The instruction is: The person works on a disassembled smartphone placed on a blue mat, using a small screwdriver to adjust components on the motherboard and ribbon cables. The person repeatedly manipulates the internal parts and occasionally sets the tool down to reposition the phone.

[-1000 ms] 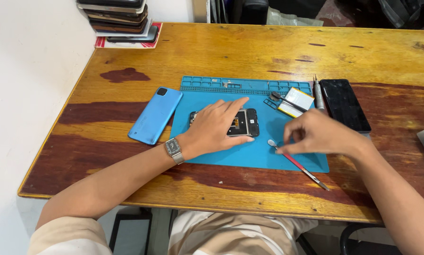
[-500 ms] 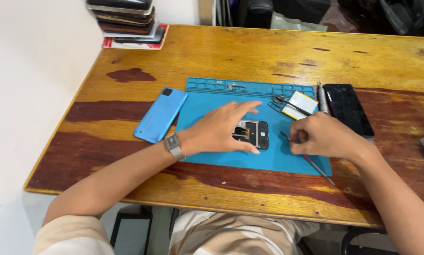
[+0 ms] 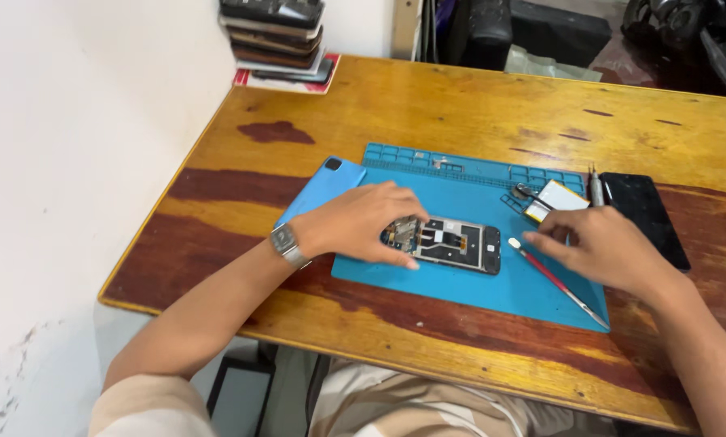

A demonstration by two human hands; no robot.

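- Pressing down on the opened dark smartphone with exposed circuit board (image 3: 452,243), lying flat near the middle of the blue silicone repair mat (image 3: 468,287) on the varnished wooden table (image 3: 427,105).
- Covering the phone's left end with the left hand (image 3: 363,222), fingers spread and curled over it, steadying rather than lifting.
- Hovering with the right hand (image 3: 601,247) just right of the phone, fingers loosely bent and clamped on nothing clearly visible, fingertips near the slim red-handled tool with a white tip (image 3: 553,279) lying diagonally on the mat.
- Leaving the white rectangular battery pack (image 3: 553,197) and a grey metal screwdriver (image 3: 596,188) at the mat's far right edge, a black glass screen panel (image 3: 644,214) just beyond on the wood.
- Resting the light blue phone back cover (image 3: 318,190) partly under the left wrist, half off the mat.
- Risking, in judgement, a bent or scratched board from heavy left-hand pressure on bare components.
- Risking a nudge of the red tool off the mat by the right palm, or the back cover sliding toward the table edge under a shifting forearm.
- Stacking phones (image 3: 275,32) at the far corner, well apart.
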